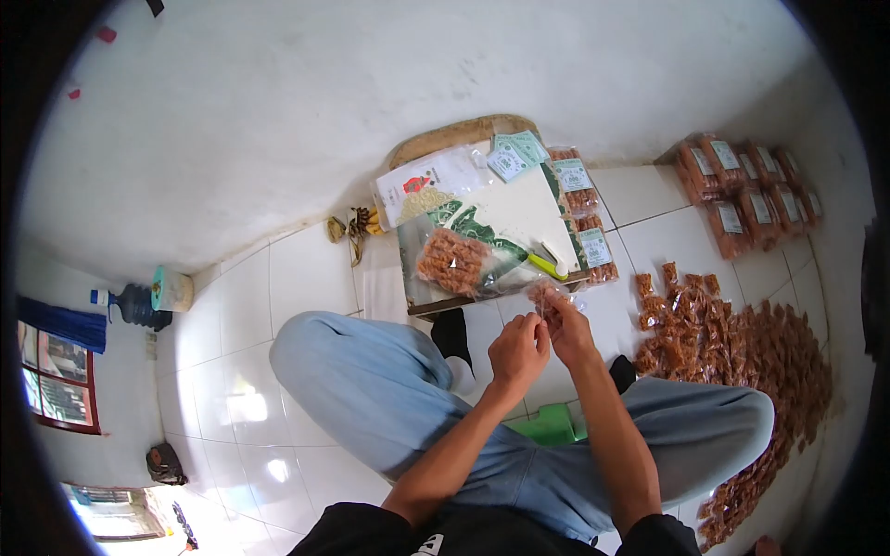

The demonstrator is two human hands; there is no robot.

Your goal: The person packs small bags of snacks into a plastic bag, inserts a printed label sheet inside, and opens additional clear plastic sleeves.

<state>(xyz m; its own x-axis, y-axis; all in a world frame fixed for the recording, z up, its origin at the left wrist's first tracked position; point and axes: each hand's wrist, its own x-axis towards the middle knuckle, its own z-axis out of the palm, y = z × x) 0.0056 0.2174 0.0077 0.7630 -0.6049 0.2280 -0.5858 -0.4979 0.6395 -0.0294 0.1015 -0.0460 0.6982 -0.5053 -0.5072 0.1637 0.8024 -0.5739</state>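
The left hand (517, 352) and the right hand (567, 329) meet in front of the knees, just near of the low board (519, 208). Both pinch a small clear bag (547, 298) of brown snack pieces at its upper part; the fingertips are pressed together on the film, the left thumb and forefinger closed against the right ones. The bag stands between the hands and the board's near edge, off the floor.

Risks, as I judge them: the film looks thin and slick, so a loose pinch could let the bag slide and spill its pieces onto the tiles. A hard squeeze could crush the brittle-looking contents. The green tool (549, 267) lies right at the board's near edge, close to the hands, and a careless wrist could knock it off. The heap (742, 371) of loose packs on the right floor sits near the right knee and could be scattered by a leg shifting.

Materials: the board is flat and pale, with a filled pack (451, 259) lying on it, lumpy and reddish-brown under glossy plastic. Paper labels (517, 153), greenish-white and rectangular, lie at the board's far side. Labelled packs (746, 190) stand in neat rows far right. The floor is glossy white tile (232, 371), reflecting window light. The jeans are soft pale denim. A water jug (134, 304) stands far left against the wall.
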